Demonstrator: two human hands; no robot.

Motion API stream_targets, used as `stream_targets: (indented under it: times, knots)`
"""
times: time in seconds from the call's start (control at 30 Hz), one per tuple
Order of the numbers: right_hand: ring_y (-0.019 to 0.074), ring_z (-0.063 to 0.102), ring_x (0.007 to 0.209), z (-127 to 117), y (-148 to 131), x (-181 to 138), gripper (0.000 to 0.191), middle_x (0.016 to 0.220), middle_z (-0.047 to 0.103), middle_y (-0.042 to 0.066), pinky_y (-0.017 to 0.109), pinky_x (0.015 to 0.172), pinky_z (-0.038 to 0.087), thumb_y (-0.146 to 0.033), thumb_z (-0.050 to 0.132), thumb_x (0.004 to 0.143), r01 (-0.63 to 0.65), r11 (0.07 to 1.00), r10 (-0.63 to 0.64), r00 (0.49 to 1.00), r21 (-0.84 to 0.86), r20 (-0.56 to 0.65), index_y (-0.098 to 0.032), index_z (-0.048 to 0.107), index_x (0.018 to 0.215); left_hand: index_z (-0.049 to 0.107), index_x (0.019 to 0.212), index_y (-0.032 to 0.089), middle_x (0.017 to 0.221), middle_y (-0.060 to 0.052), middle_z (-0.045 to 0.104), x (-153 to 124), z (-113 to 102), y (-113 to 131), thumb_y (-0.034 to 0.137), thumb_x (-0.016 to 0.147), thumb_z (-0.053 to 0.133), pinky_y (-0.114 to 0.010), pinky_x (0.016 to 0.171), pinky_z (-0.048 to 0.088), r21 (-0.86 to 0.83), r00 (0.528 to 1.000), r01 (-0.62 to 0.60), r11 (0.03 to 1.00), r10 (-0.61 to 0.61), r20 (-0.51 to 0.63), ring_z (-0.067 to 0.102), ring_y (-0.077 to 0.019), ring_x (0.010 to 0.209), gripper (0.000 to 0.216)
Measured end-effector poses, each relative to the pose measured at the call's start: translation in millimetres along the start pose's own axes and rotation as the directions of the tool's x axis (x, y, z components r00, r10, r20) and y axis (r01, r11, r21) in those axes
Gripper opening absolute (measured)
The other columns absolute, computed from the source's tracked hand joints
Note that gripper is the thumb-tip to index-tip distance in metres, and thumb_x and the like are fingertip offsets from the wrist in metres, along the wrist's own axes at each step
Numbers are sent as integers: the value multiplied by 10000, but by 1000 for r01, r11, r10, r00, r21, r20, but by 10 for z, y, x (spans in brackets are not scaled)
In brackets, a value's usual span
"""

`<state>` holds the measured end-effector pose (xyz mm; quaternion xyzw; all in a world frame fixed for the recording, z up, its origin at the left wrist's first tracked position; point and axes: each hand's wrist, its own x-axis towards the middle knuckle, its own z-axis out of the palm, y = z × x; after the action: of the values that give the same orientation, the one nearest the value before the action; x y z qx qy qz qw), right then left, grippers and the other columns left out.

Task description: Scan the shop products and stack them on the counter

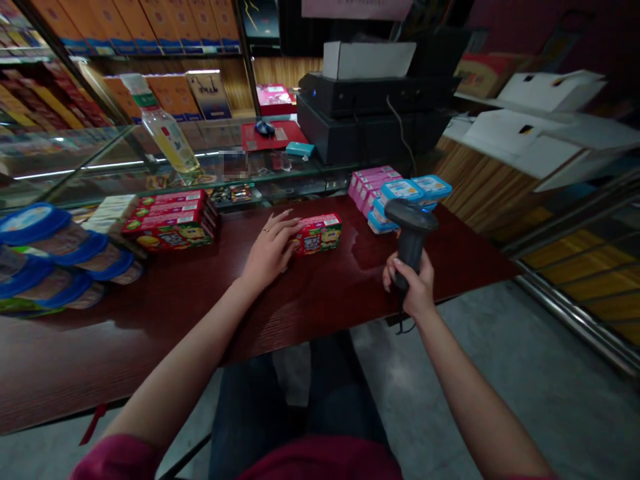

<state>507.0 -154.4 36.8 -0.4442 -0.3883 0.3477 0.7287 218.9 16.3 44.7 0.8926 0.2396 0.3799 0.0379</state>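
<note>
Red box (323, 235): left hand (271, 248) touching its end, finger closure unclear; right hand (416, 285), fingers clamped around black scanner (411, 223). Apparent step: scanning; next calls for aiming scanner boxward.

This is a shop. The shelves (235, 83) at the back hold rows of orange boxes (165, 27) that look the same, and a glass case (103, 148) stands in front. Tubs (37, 223) and pink boxes (374, 181) sit in piles on the worktop (300, 300), and the right hand (416, 283) holds a scanner (411, 230).
</note>
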Motion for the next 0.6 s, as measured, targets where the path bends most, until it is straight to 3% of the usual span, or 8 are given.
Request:
stream_targets:
  times: [0.17,0.33,0.6]
  knots:
    - [118,553,451,23,32,33,264,681,558,-67,241,361,452,-342,810,888,40,997,-35,997,67,-68,-267,557,899,735,1395,213,1427,-134,733,617,519,3,220,1067,621,-496,1169,543,206,992,121,971,-124,2,632,-312,1390,348]
    - [110,560,456,16,92,12,268,697,575,-72,226,358,456,-343,816,892,5,997,-2,999,72,-33,-264,565,941,691,1492,219,1483,-115,719,1107,930,-84,170,1079,553,-456,1154,549,287,977,198,937,-213,20,632,-321,1358,438]
    - [116,562,477,-7,103,7,265,715,572,-79,236,375,477,-352,791,929,-51,998,50,999,47,13,-281,559,1037,649,1534,252,1532,-100,684,1364,1299,-488,85,1027,548,-471,1292,475,187,966,255,949,-240,-95,563,-287,1491,543]
